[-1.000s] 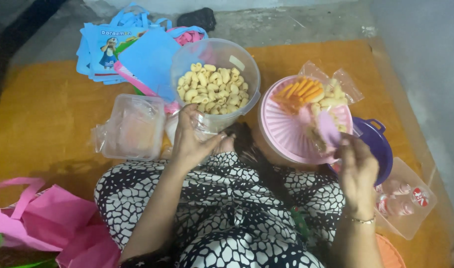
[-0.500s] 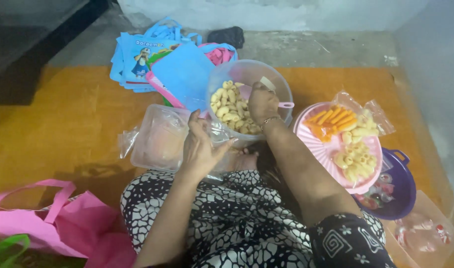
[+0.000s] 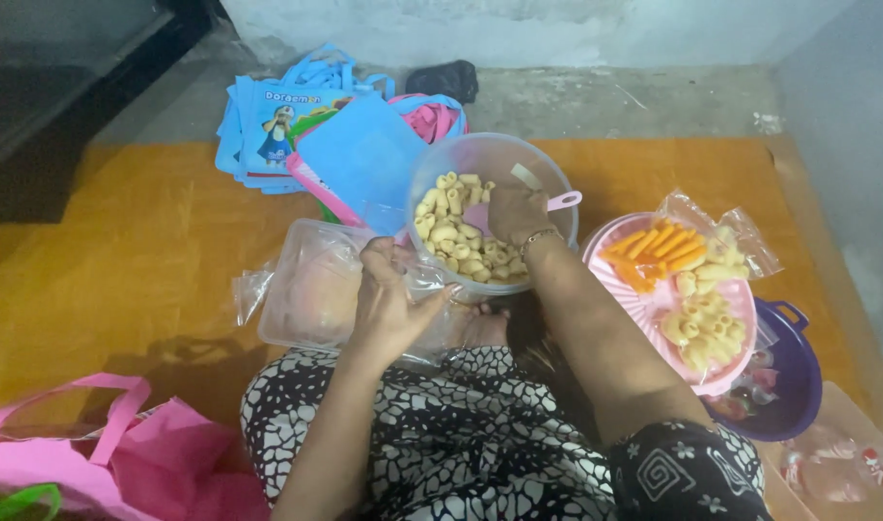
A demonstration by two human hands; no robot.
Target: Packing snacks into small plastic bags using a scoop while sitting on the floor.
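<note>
On the orange mat (image 3: pixel 123 280), right in front of the knees, a big clear tub (image 3: pixel 490 159) is kept, close enough that both hands can reach it. It is round and see-through, and it is partly full of pale, curly snack pieces (image 3: pixel 456 236). The right hand (image 3: pixel 514 212) is put down inside the tub, with its fingers closed around a pink scoop (image 3: pixel 557 203), so that the snacks can be dug up. Only the handle of the scoop is seen, poking over the rim.

Just below the tub, a thin clear bag (image 3: pixel 417 280) is pinched by the left hand (image 3: pixel 388 299). The bag is held near the rim, likely so that the way from scoop to bag is short.

Beside the left hand a clear box (image 3: pixel 302 285) is set, with see-through bags in it. To the right, a pink lid (image 3: pixel 644 304) is laid flat over a purple pot (image 3: pixel 794 381) like a tray, and small bags of orange sticks (image 3: pixel 659 246) and pale curls (image 3: pixel 702 323) are kept on it. Farther back, blue cloth bags (image 3: pixel 287 116) are piled up. A pink bag (image 3: pixel 84 444) is left at the near left corner.
</note>
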